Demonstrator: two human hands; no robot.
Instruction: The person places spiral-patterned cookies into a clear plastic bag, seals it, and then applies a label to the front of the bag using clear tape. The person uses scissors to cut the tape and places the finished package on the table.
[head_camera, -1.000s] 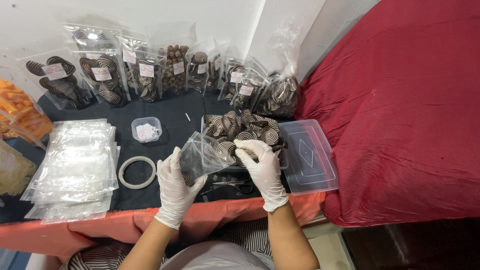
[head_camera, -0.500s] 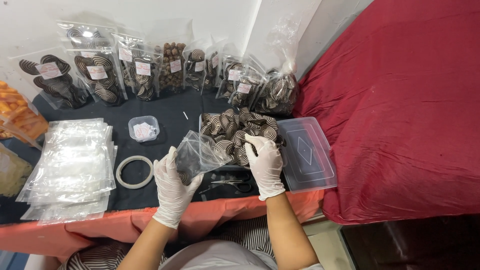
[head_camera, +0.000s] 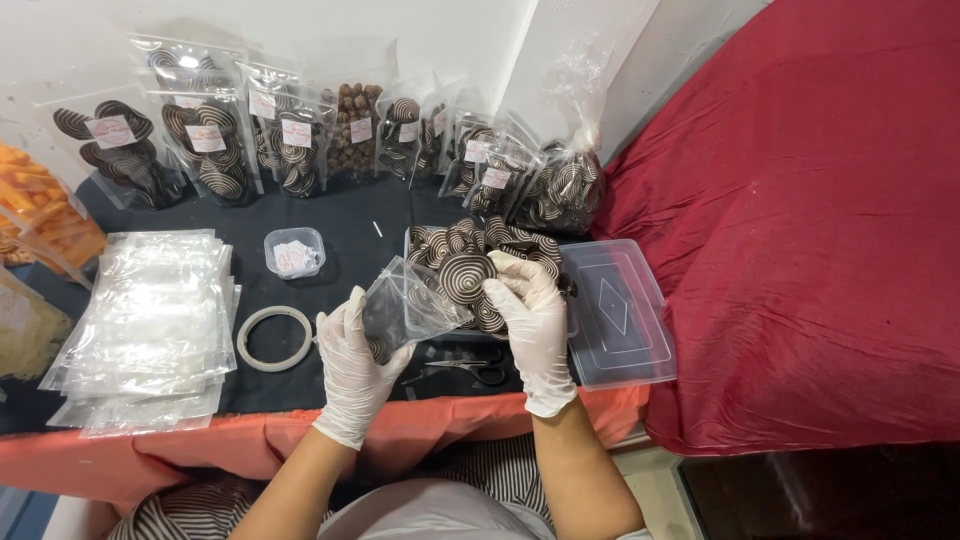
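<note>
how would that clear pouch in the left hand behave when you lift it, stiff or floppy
Probably floppy: the clear pouch creases and sags where the left hand pinches it. Likely very light, since it looks almost empty. Its glossy film may be a bit slippery against the glove, so it could slide as the right hand presses a striped cookie in.

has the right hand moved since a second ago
Yes. The right hand has shifted slightly away from the person, toward the cookie tray, judged against the clear lid.

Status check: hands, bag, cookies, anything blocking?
Left hand holds clear bag open. Right hand grips striped cookie at bag mouth, over cookie tray. Scissors lie below hands; nothing blocking.
</note>
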